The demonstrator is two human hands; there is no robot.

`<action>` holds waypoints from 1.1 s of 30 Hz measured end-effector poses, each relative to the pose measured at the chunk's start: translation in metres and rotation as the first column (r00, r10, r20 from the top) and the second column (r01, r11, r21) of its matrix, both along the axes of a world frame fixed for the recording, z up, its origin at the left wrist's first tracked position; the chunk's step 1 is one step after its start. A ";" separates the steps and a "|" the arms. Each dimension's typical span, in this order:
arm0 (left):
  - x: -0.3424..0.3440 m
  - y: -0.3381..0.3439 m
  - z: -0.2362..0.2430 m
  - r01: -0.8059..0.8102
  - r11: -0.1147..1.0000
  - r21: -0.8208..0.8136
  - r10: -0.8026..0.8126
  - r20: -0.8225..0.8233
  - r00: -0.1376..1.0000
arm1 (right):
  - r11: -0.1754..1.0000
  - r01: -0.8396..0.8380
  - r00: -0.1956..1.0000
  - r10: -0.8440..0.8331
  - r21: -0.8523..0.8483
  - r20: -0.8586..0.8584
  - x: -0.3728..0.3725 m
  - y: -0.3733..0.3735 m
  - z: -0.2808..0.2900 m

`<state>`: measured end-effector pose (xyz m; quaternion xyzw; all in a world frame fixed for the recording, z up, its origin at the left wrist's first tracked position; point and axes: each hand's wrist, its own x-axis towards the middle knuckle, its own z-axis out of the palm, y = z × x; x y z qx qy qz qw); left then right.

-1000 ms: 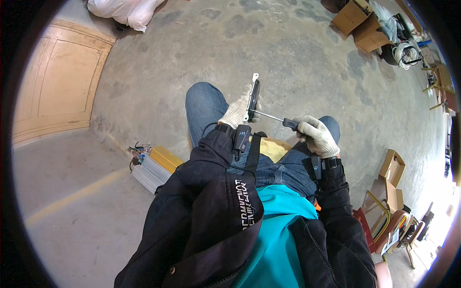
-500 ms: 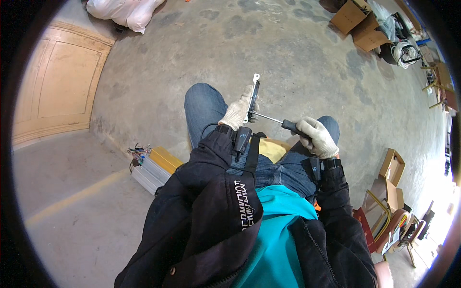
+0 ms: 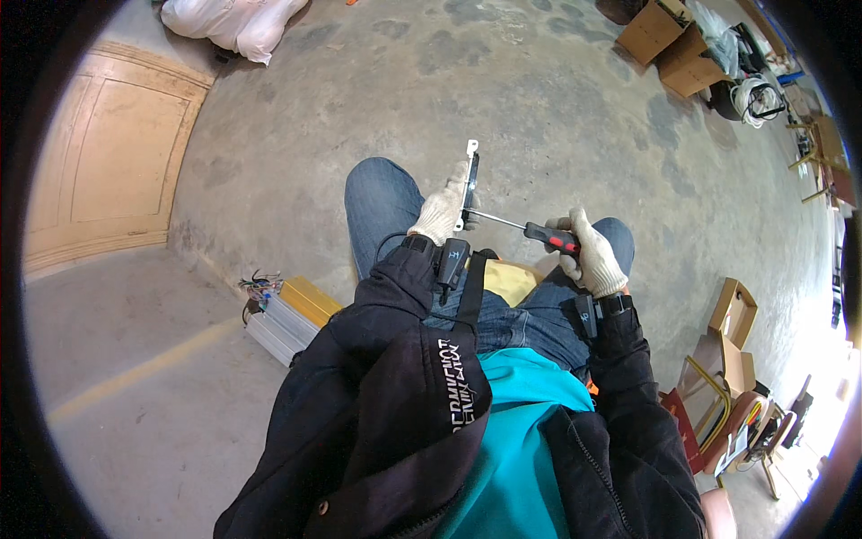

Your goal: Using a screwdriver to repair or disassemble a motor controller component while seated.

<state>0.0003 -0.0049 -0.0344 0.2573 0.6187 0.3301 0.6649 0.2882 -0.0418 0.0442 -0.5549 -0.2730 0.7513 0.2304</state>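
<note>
In my left hand (image 3: pixel 440 214), in a white knit glove, is a narrow black part with a silver bracket (image 3: pixel 470 184). It stands nearly upright over my left knee, a holed tab showing at each end. My gloved right hand (image 3: pixel 594 254) holds a screwdriver (image 3: pixel 544 236) by its black and red handle. My fingers are loosened round the handle, with the thumb side lifted off it. The metal shaft points left, and its tip meets the lower part of the black piece. Whatever the tip touches is too small to make out.
Silver and gold metal cases (image 3: pixel 296 314) with loose wires lie on the floor at left, near a wooden panel (image 3: pixel 117 153). Open cardboard boxes (image 3: pixel 732 337) and a chair (image 3: pixel 741 422) stand at right. More cartons (image 3: pixel 654 34) and a white sack (image 3: pixel 238 22) are farther off.
My right hand has loosened and shifted on the screwdriver handle, so its red parts now show. The black part has tipped slightly to the left at its top.
</note>
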 end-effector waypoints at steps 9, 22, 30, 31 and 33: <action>0.005 0.001 0.004 0.018 1.000 0.013 -0.018 -0.005 1.000 | 0.961 0.158 0.982 -0.129 0.226 -0.139 0.010 -0.009 -0.048; 0.001 0.001 -0.001 0.075 0.994 0.079 -0.071 -0.042 0.997 | 0.999 -0.041 0.989 0.038 -0.024 -0.143 0.015 0.000 -0.043; -0.002 0.002 -0.008 0.111 0.992 0.060 -0.107 -0.074 0.992 | 0.953 0.232 0.955 -0.185 0.194 -0.232 0.002 -0.009 -0.047; -0.001 0.002 -0.005 0.086 0.995 0.045 -0.084 -0.044 0.995 | 0.963 0.214 0.959 -0.176 0.161 -0.223 0.001 -0.008 -0.042; 0.001 0.001 0.002 0.084 0.996 0.031 -0.083 -0.035 0.996 | 0.972 0.197 0.963 -0.168 0.129 -0.212 0.005 -0.003 -0.035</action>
